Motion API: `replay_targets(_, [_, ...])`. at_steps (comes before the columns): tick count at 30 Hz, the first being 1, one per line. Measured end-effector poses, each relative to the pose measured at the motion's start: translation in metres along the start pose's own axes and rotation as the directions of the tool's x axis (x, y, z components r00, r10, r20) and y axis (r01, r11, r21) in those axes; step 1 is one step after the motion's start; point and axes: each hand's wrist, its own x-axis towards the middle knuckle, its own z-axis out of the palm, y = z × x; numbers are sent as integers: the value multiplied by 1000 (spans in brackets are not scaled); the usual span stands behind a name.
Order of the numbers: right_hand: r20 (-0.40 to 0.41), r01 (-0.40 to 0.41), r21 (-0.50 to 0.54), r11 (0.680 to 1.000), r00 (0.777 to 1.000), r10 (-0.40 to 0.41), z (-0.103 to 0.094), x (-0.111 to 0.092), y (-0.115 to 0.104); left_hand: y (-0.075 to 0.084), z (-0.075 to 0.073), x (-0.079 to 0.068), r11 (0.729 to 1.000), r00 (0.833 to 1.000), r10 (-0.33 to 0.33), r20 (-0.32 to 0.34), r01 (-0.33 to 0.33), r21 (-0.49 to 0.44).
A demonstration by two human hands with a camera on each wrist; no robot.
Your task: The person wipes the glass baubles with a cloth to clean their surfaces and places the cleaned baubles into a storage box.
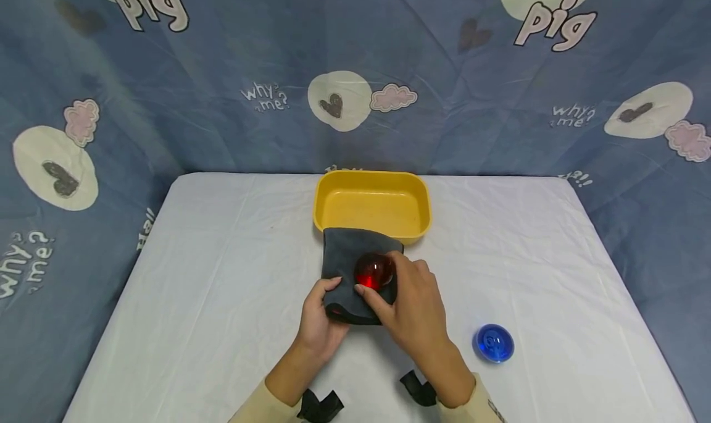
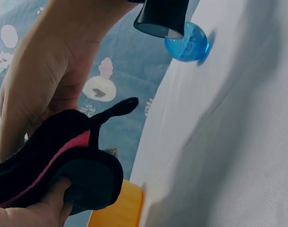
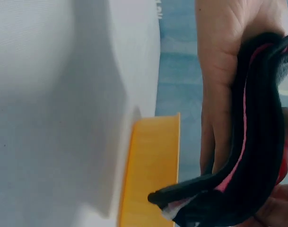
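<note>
A folded dark grey cloth point(image 1: 347, 250) with black edging lies across my left hand point(image 1: 321, 318), above the table. The left thumb presses on its top while the fingers support it from beneath. In the left wrist view the cloth point(image 2: 94, 179) shows a pink inner layer and a hanging loop. On top of it is a shiny, see-through red ball point(image 1: 372, 272), pinched between the thumb and fingers of my right hand point(image 1: 416, 305). The cloth hides most of the ball point(image 3: 284, 161) in the right wrist view.
A yellow rectangular tub point(image 1: 372, 204) stands at the table's far edge, just beyond the cloth. A see-through blue ball point(image 1: 494, 343) rests on the white tablecloth point(image 1: 555, 275) to the right of my right hand. A printed blue curtain point(image 1: 250, 139) hangs around the table.
</note>
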Motion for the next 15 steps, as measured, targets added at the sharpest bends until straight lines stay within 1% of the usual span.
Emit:
replay_targets(7, [-16, -42, 103, 994, 999, 44, 4, -1, 3, 0, 0, 1, 1000, 1000, 9, -5, -9, 6])
replay_targets(12, [-14, -50, 102, 994, 999, 52, 8, -4, 1, 0, 0, 1, 1000, 1000, 10, -11, -10, -1])
replay_targets(15, [-12, -28, 110, 993, 999, 30, 9, -4, 0, 2, 0, 1, 1000, 1000, 14, -21, -14, -1])
